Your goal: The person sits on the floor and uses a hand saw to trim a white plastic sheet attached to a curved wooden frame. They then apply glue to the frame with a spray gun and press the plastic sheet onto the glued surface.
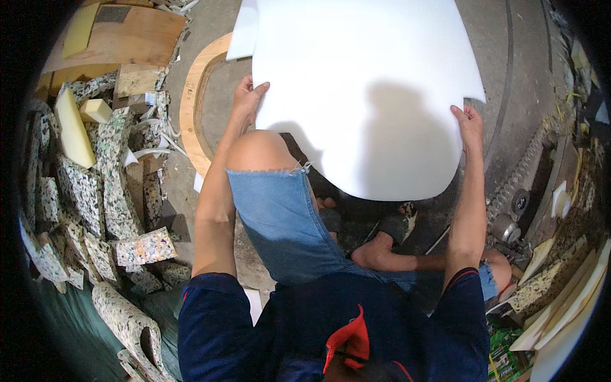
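Observation:
A large white foam sheet (318, 76) with a rounded near end lies stretched out in front of my knees, with a shadow falling across it. My left hand (248, 100) grips its left edge, thumb on top and the fingers mostly hidden. On the opposite edge, beside a small notch, my right hand (470, 124) pinches the sheet between thumb and fingers. Another white foam piece (242, 35) shows next to the sheet's far left side. Left of my left hand, a curved wooden frame (192, 105) rests on the floor.
Speckled foam offcuts (121, 191) and a yellow foam strip (75, 127) are piled at the left. A wooden board (140, 32) lies at the far left. On the right are a metal spring-like part (519, 169) and stacked foam sheets (566, 305). My bent knee (261, 149) stands close to the sheet.

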Available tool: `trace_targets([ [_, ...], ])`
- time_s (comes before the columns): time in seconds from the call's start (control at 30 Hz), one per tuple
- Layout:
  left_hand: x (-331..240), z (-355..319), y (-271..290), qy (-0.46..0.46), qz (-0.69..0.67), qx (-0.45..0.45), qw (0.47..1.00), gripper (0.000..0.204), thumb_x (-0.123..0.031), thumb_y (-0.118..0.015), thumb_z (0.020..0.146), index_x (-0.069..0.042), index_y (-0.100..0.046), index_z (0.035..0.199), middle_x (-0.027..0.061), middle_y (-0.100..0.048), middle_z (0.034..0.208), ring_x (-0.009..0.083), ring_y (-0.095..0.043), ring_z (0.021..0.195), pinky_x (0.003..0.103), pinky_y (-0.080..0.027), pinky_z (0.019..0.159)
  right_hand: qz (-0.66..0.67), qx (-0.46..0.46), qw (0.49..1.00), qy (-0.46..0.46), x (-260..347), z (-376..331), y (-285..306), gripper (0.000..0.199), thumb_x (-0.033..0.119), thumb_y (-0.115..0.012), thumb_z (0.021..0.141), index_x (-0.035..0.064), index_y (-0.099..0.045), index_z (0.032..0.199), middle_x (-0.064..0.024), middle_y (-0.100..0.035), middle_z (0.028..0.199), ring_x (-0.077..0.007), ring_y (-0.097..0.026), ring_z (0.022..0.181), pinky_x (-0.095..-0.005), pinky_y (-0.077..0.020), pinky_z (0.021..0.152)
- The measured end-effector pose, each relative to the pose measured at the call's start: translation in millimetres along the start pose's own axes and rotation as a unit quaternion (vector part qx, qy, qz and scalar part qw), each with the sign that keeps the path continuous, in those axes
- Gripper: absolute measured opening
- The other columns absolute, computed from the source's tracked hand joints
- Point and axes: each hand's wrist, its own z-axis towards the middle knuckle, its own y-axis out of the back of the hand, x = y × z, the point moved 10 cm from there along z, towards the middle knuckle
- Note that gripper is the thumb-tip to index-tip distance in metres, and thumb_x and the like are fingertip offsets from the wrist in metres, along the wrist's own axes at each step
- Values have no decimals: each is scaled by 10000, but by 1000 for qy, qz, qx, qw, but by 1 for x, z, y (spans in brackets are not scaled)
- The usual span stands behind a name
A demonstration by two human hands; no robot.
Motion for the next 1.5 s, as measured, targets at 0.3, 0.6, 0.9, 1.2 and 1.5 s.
trace_targets([
  [0.3,-2,0,-1,-8,-14,-3,1000,283,-68,-746,881,-12,-574,1099,126,-678,966,166,-660,801,323,-578,689,-17,1,999,31,-7,-3,-3,286,225,-771,871,-11,-671,997,-56,-685,853,-121,-601,738,-290,-490,674],
  [0.6,-14,-16,-14,-25,-29,-5,999,342,-102,-770,848,20,-620,1130,122,-695,973,182,-668,842,327,-565,729,-53,-28,998,35,-13,-11,8,363,221,-729,910,-56,-617,1116,-106,-679,1001,-171,-610,890,-316,-499,783],
  [0.9,-105,-28,-20,-227,123,-23,966,342,-212,-825,771,6,-610,922,64,-617,788,144,-551,724,327,-482,680,-33,0,997,65,0,-5,11,170,176,-704,943,43,-599,926,-39,-658,873,-109,-565,766,-268,-466,689],
  [1.2,-152,24,9,-192,137,-18,972,398,-267,-845,703,-17,-677,962,90,-680,868,195,-640,788,354,-528,719,-48,-19,996,77,38,-7,-1,188,179,-713,931,12,-626,927,-38,-655,845,-122,-563,744,-285,-472,678],
  [1.5,-31,57,31,-90,114,-25,989,242,-124,-782,787,9,-686,963,57,-674,869,150,-611,758,318,-512,679,-126,-28,991,42,21,-19,-15,300,251,-780,840,-4,-687,967,-43,-674,829,-122,-587,759,-290,-477,672],
])
